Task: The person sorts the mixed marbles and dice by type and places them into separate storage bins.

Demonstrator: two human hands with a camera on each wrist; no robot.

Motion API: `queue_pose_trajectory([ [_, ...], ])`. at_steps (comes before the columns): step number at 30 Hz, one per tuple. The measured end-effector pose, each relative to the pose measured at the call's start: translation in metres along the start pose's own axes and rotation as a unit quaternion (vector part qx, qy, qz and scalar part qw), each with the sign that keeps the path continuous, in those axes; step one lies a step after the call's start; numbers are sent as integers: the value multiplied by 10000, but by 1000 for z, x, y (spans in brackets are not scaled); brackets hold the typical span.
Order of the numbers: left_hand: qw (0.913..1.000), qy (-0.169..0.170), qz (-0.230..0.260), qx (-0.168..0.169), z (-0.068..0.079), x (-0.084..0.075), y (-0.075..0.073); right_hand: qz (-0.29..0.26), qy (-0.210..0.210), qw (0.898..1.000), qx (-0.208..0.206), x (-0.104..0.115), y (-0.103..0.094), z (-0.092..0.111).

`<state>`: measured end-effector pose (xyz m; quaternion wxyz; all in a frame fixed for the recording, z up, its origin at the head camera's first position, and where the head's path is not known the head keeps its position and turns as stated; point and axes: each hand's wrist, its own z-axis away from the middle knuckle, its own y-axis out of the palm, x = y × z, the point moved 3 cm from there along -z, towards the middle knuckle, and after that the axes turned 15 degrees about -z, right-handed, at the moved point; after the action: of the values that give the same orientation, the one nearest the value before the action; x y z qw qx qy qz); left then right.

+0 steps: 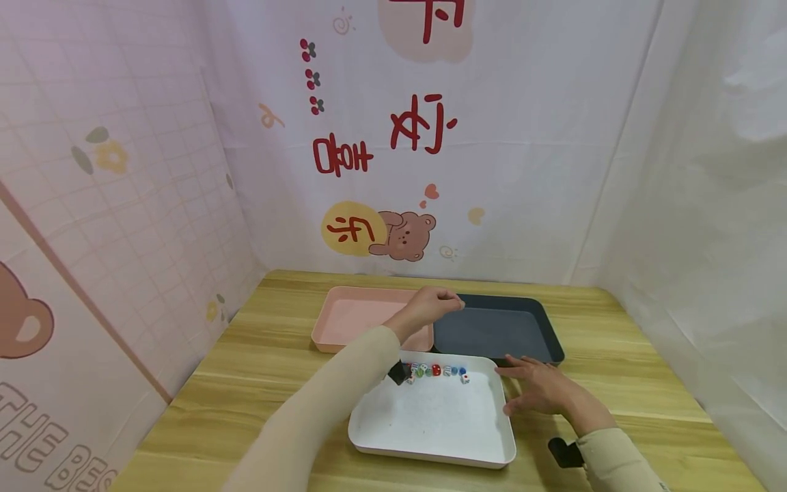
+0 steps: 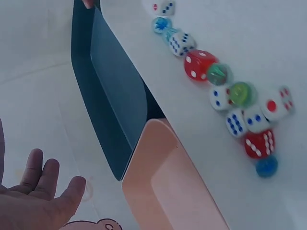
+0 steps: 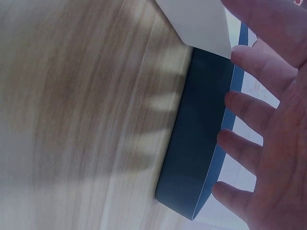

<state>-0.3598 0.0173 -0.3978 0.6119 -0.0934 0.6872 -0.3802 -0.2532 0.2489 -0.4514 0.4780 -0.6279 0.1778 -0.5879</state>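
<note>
My left hand (image 1: 428, 305) hovers over the inner ends of the pink tray (image 1: 353, 321) and dark blue tray (image 1: 501, 331), fingers loosely bent. Nothing shows in its fingers (image 2: 72, 191) in the left wrist view. My right hand (image 1: 544, 388) is at the right side of the white tray (image 1: 436, 424), fingertips close to its rim and to the dark tray's near corner. Its fingers (image 3: 254, 110) are spread. White dice, red dice (image 2: 199, 65) and glass marbles (image 2: 241, 94) lie in an uneven row along the white tray's far side; my left sleeve hides some in the head view.
The pink and dark trays stand side by side behind the white one on a wood-grain table (image 1: 246, 383). A printed white cloth (image 1: 522, 171) hangs behind the table, with more cloth on both sides. Black straps (image 1: 564, 453) show at the wrists.
</note>
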Motion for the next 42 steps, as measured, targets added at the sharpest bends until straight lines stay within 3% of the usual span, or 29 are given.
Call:
queue_pose_trajectory([
  [9,9952,-506,773,-339,-21,10,12,-31,-33,10000,-42,1,0,0],
  [13,9943,-495,854,-408,-25,13,18,-22,-50,10000,-21,1,0,0],
  [18,9912,-822,979,-334,-25,13,33,-21,-80,10000,18,2,0,-1],
  [20,9922,-836,881,-289,-25,14,38,-25,-88,10000,27,2,0,-1],
  [27,9989,-420,-72,-217,-29,20,51,-66,-105,9999,12,3,1,-1],
  [34,9909,-336,-1265,-302,-32,22,55,-115,-137,9998,44,2,0,1],
  [42,9873,-243,-1519,-395,-34,23,55,-69,-100,9999,9,0,-1,0],
])
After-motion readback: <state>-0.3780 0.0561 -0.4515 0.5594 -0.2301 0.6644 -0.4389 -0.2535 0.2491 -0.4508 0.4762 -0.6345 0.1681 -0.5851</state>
